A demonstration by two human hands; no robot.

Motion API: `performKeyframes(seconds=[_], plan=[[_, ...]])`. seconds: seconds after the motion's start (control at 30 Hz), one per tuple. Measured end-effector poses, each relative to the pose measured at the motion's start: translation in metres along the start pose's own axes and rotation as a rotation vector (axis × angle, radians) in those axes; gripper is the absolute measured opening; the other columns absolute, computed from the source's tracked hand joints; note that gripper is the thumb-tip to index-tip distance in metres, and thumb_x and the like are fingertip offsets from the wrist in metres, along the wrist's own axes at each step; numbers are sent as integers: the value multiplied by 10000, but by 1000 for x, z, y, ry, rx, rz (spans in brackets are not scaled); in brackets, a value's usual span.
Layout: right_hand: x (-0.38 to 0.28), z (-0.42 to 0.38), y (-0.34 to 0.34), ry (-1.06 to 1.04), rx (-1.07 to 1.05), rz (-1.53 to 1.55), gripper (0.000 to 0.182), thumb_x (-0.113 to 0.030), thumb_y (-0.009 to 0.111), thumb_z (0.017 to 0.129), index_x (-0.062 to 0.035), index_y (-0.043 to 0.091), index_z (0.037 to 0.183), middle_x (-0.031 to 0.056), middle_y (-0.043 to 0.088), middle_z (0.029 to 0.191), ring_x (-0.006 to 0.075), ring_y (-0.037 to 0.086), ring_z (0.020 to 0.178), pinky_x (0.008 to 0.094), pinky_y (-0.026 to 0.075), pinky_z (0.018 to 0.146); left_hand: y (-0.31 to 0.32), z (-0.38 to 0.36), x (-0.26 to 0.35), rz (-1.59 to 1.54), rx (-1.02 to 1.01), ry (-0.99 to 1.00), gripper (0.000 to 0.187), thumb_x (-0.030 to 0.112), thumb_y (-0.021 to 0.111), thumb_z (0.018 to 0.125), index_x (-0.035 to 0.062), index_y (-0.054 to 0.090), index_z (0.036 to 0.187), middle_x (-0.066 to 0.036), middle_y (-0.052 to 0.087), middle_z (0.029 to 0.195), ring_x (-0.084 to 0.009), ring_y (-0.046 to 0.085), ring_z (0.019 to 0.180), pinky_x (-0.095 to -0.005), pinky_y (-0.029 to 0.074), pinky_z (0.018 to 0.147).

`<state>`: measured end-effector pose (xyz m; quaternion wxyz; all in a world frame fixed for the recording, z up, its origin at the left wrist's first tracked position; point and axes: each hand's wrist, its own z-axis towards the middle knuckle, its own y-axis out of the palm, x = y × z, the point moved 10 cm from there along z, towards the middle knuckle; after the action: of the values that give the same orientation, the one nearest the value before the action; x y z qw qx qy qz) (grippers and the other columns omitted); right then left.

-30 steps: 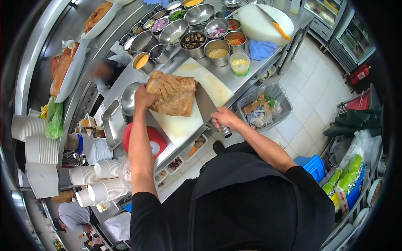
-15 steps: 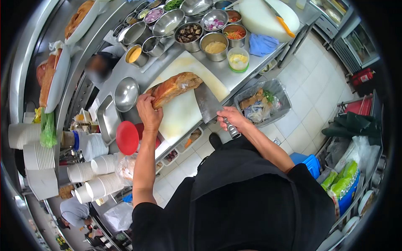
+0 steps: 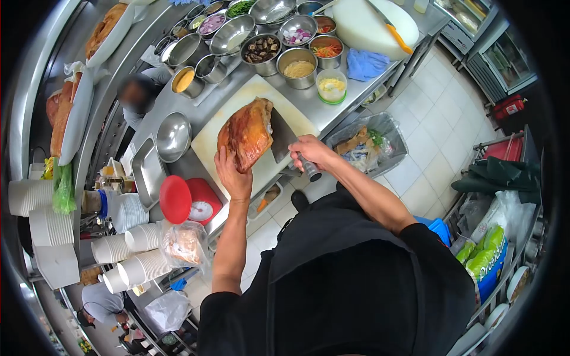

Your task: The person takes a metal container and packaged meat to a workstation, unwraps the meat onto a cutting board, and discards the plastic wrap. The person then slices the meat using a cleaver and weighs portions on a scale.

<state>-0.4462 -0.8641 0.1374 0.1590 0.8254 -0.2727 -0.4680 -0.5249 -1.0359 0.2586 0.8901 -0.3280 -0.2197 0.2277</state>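
A slab of roast meat (image 3: 245,133) with a glossy browned skin is over the white cutting board (image 3: 208,135), its broad side facing me. My left hand (image 3: 233,174) grips the slab's near lower end, fingers wrapped around the edge. On the right, my right hand (image 3: 311,153) is closed around the handle of a cleaver (image 3: 284,135). The wide blade points away from me, and the meat's right edge covers part of it.
Metal bowls of chopped ingredients line the counter's far side, near a thick white round block (image 3: 374,26) with a knife (image 3: 392,29) on it. A red scale (image 3: 205,202) and a steel bowl (image 3: 174,137) stand left. A lined waste bin (image 3: 389,164) sits below, right.
The roast slab has been turned so its broad browned side shows, where before its narrow side did. My left hand has moved nearer to me; the cleaver has shifted left, its blade partly behind the meat.
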Motion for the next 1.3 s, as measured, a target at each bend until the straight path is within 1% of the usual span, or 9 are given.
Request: performKeyframes(seconds=[0.27,0.6,0.77,0.8,0.87,1.07,1.2,1.27,1.3], plan=[[-18,-43,-47,-23,145,-246,116,-120,541,857,-44,498,779,10,502,631,115,492,453,313,417,383,0,27,-54,-93,-89,-90,515,11,732,614,28,554,1097,-204,532,1262,-399,494,1181,-444,434,970],[15,-41,-62,-65,164,-155,99,-133,524,866,-44,487,840,14,513,644,118,494,440,301,413,373,18,126,-73,-63,-408,-197,555,60,706,619,34,551,1151,-186,660,1063,-321,654,968,-366,515,834],[9,-36,-38,-149,76,-123,132,-133,531,872,-21,484,820,33,529,659,118,517,457,299,417,387,20,64,-15,22,-104,-94,484,4,650,666,-20,504,1127,-231,563,1088,-395,527,1023,-455,421,901],[2,-36,-33,-155,78,-128,132,-133,531,872,-21,484,820,33,529,659,118,517,457,299,417,387,18,47,7,-11,22,16,536,-17,649,658,-3,503,1174,-228,545,1152,-408,504,1050,-481,394,925],[-11,-39,-19,-141,42,-158,158,-129,522,880,-8,487,785,40,541,662,130,530,459,304,421,395,36,11,22,70,-40,-177,755,-28,681,622,107,462,1332,-274,409,1314,-455,436,1133,-503,358,964],[-63,-14,-13,-196,149,-811,241,-146,506,834,88,519,781,172,571,598,264,583,474,414,478,502,72,-27,18,160,-157,-433,917,8,711,598,157,358,1431,-289,200,1437,-510,280,1228,-580,285,1003],[-90,6,-19,-272,210,-1293,273,-189,530,843,80,562,869,287,625,825,435,620,802,467,488,757,72,-19,-3,3,-532,-556,968,167,758,623,161,287,1469,-247,144,1499,-539,198,1289,-607,238,1003],[-95,-11,-30,-362,288,-1305,284,-205,538,839,71,565,899,302,615,905,478,568,928,490,459,817,66,0,-44,-36,-398,-581,852,226,725,703,110,327,1447,-251,326,1444,-472,294,1311,-552,287,1027],[-92,-25,-41,-344,329,-1271,255,-186,526,846,61,564,892,268,627,850,436,602,829,467,478,742,71,16,-72,-143,-340,-573,750,260,691,757,82,377,1414,-241,422,1374,-425,388,1263,-500,329,1021]])
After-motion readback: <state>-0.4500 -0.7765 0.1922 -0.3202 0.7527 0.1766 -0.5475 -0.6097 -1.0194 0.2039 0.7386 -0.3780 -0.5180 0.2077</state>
